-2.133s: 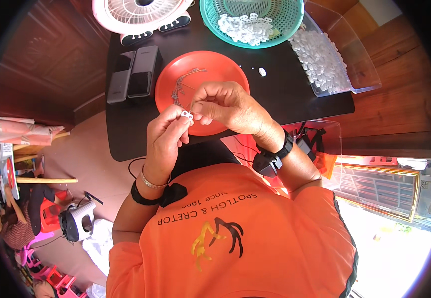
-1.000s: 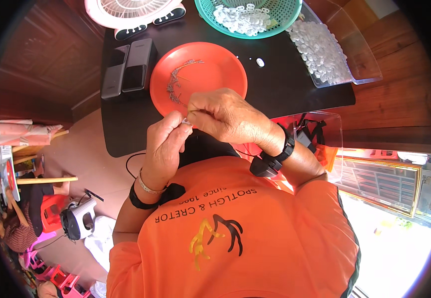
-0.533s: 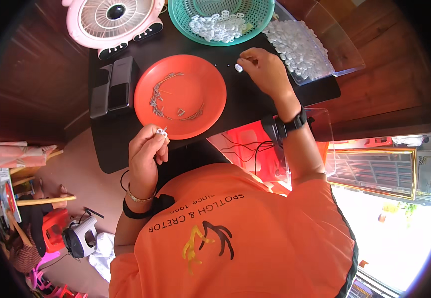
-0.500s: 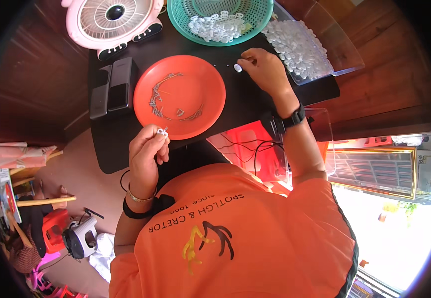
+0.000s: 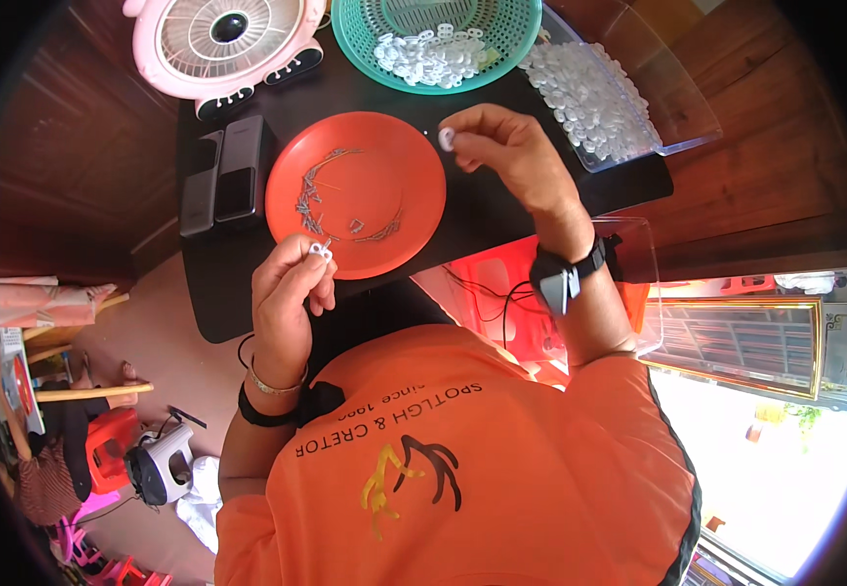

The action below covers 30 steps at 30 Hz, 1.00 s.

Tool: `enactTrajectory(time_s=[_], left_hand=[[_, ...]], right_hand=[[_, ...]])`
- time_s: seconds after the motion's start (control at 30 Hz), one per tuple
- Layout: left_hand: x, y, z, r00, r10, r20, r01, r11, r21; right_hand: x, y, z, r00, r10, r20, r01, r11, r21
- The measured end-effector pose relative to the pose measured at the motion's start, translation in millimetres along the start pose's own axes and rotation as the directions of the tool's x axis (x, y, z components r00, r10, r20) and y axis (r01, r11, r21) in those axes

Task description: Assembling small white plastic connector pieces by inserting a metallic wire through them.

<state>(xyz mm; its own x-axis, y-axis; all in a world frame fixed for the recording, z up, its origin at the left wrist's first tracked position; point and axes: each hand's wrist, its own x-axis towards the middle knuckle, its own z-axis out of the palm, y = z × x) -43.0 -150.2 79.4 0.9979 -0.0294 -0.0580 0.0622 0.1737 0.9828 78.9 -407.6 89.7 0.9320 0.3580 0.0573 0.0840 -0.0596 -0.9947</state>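
Observation:
My left hand is closed in a pinch on a small white plastic piece with two holes, and a thin metal pin sticks up from it. It hovers at the near left rim of an orange plate, which holds several loose grey metal pins. My right hand pinches a small white oval piece between thumb and fingertips, above the table just right of the plate. Similar white pieces lie heaped in a green colander and a clear plastic bin at the far side.
The dark table has a pink fan at its far left. Two dark phone-like devices sit left of the plate. Cables hang over a red stool at the right. Another person is at the lower left.
My right hand has lifted the white oval piece off the table and moved it left, toward the plate. The wrist has turned, showing the watch face. My left hand has hardly moved.

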Motion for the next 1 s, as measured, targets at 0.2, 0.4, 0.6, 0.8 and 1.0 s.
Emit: enactTrajectory(time_s=[0.2, 0.4, 0.6, 0.8, 1.0], left_hand=[[7.2, 8.0, 12.5, 0.998, 0.055, -0.020, -0.054, 0.998, 0.035], [1.6, 3.8, 10.9, 0.999, 0.041, -0.034, -0.040, 0.999, 0.023], [-4.7, 1.1, 8.3, 0.998, 0.059, 0.013, -0.059, 0.998, 0.016], [-2.7, -4.4, 3.3, 0.987, 0.159, 0.006, -0.156, 0.974, -0.166], [-2.7, -3.1, 6.0, 0.992, 0.124, -0.034, -0.129, 0.976, -0.173]], right_hand=[[-19.3, -10.6, 55.7, 0.976, 0.082, 0.204, -0.157, 0.908, 0.388], [-21.2, -14.2, 83.7, 0.946, 0.104, 0.308, -0.252, 0.833, 0.492], [-22.3, -9.2, 100.9, 0.956, 0.061, 0.286, -0.193, 0.867, 0.459], [-30.0, -1.8, 113.2, 0.976, -0.037, 0.215, -0.056, 0.909, 0.414], [-27.4, -0.2, 107.9, 0.978, -0.069, 0.197, 0.008, 0.955, 0.297]])
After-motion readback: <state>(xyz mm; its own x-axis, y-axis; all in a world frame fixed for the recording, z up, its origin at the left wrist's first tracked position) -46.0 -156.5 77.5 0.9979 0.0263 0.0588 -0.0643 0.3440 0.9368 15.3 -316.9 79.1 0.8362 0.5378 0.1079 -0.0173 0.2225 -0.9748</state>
